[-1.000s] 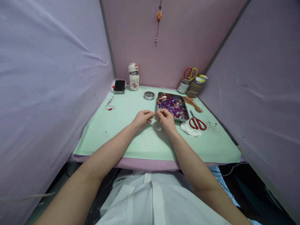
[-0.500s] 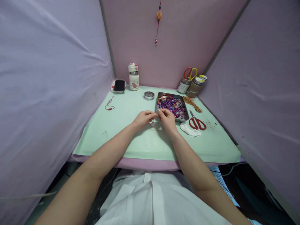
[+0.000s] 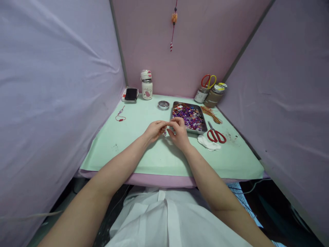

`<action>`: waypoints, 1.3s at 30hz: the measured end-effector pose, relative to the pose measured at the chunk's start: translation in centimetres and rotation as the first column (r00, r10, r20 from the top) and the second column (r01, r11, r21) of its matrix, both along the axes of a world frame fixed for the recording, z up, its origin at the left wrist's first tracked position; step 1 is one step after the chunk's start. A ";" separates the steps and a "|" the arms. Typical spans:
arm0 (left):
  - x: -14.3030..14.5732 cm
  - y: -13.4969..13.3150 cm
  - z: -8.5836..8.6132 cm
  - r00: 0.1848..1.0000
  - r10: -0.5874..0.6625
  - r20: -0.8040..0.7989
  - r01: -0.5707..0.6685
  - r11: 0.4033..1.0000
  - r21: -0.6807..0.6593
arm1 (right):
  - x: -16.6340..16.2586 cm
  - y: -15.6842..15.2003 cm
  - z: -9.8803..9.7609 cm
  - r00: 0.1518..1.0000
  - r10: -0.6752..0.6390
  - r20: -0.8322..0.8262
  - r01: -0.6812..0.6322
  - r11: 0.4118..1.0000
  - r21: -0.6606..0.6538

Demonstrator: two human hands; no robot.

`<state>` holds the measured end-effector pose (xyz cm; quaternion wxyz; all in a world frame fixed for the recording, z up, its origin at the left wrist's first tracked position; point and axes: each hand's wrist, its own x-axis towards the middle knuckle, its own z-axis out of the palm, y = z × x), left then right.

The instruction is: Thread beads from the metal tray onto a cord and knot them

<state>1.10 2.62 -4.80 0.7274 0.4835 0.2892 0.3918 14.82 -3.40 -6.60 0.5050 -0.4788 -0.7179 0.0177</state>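
Observation:
My left hand (image 3: pixel 155 130) is pinched closed just left of the bead tray, over the green tabletop. A small strand of pale and pinkish beads (image 3: pixel 165 133) hangs from under its fingertips, partly hidden by them. My right hand (image 3: pixel 179 133) meets it fingertip to fingertip, its index finger reaching across to the left hand. A gap shows between the right thumb and index finger, and I see nothing held there. Behind the right hand is a metal tray (image 3: pixel 205 127) full of purple, orange and clear beads.
Red-handled scissors (image 3: pixel 216 134) and a white cloth (image 3: pixel 209 142) lie at right, below orange cord (image 3: pixel 212 115). Two jars (image 3: pixel 214 96) stand behind. A round tin (image 3: pixel 163 105), bottle (image 3: pixel 147 87), phone (image 3: pixel 131 94) and red beaded cord (image 3: pixel 120 116) are farther left.
My right hand has shifted slightly, its thumb parting from the index finger, which now touches the left fingertips. The thin cord end below the hands no longer shows.

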 end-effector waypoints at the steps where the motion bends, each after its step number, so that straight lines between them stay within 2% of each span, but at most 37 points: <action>1: 0.0 -0.1 0.0 1.000 0.000 0.000 0.000 1.000 0.003 | 0.0 0.0 0.0 1.000 -0.010 0.024 0.009 1.000 0.028; 5: 0.2 -0.2 -0.2 1.000 0.007 -0.023 -0.006 0.999 0.041 | -0.2 -0.1 0.3 0.999 -0.032 -0.012 0.033 0.997 0.064; 8: 0.3 -0.1 -0.4 0.993 0.085 -0.076 -0.078 0.992 0.099 | -0.5 -0.1 0.6 0.981 -0.083 -0.177 0.083 0.996 -0.010; 13: 0.4 -0.2 -0.5 0.950 0.251 -0.186 -0.182 0.928 0.326 | -0.6 0.0 0.8 0.906 -0.190 -0.377 0.135 0.976 -0.168; 16: 0.4 -0.3 -0.5 0.917 0.327 -0.226 -0.198 0.869 0.454 | -0.5 0.3 0.7 0.887 -0.200 -0.416 0.111 0.967 -0.230; 21: 0.3 -0.5 -0.8 0.877 0.439 -0.195 -0.199 0.702 0.684 | -0.4 0.5 0.5 0.857 -0.216 -0.467 0.076 0.951 -0.300; 24: 0.3 -0.7 -0.7 0.861 0.472 -0.187 -0.179 0.626 0.759 | -0.3 0.5 0.5 0.850 -0.218 -0.480 0.065 0.947 -0.316; 27: 0.2 -0.8 -0.5 0.851 0.487 -0.198 -0.143 0.577 0.804 | -0.2 0.5 0.5 0.849 -0.214 -0.482 0.052 0.944 -0.327; 34: 0.2 -0.8 -0.4 0.864 0.445 -0.236 -0.080 0.585 0.807 | 0.3 0.7 0.3 0.814 -0.194 -0.548 0.024 0.953 -0.301; 39: 0.3 -0.5 -0.6 0.894 0.371 -0.252 -0.062 0.659 0.750 | 0.2 0.6 0.7 0.772 -0.155 -0.616 -0.077 0.940 -0.333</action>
